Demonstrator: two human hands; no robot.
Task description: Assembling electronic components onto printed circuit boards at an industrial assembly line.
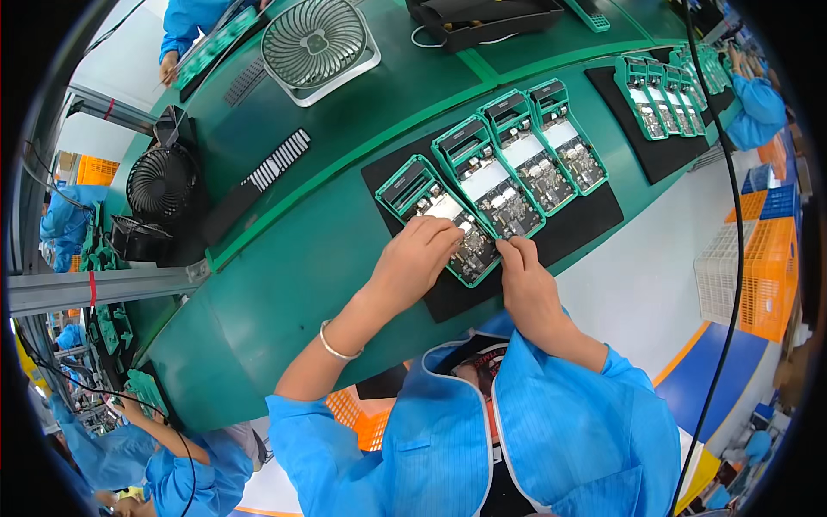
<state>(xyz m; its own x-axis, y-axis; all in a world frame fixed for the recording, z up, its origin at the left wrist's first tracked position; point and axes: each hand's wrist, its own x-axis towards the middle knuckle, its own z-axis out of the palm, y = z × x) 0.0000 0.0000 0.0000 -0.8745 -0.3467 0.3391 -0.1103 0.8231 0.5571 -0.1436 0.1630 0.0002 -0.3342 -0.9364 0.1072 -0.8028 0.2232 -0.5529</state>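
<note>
Four green plastic frames lie in a slanted row, each carrying a dark circuit board and a pale metal plate. Over the leftmost green frame (469, 277), my left hand (415, 263) bends down with its fingers drawn together on the board's middle. Whatever is between those fingertips is hidden. My right hand (529, 289) pinches at the right edge of the same frame, near its lower corner. Beside it sit the second frame (489, 177), the third frame (527, 153) and the rightmost frame (568, 138), untouched.
A black mat (594, 215) lies under the row on the green table (284, 284). Further right, more frames rest on another mat (633, 116). A white-rimmed fan (314, 43), a black fan (161, 183) and a strip tray (280, 159) stand leftward. A black cable (734, 258) hangs at right; co-workers sit around.
</note>
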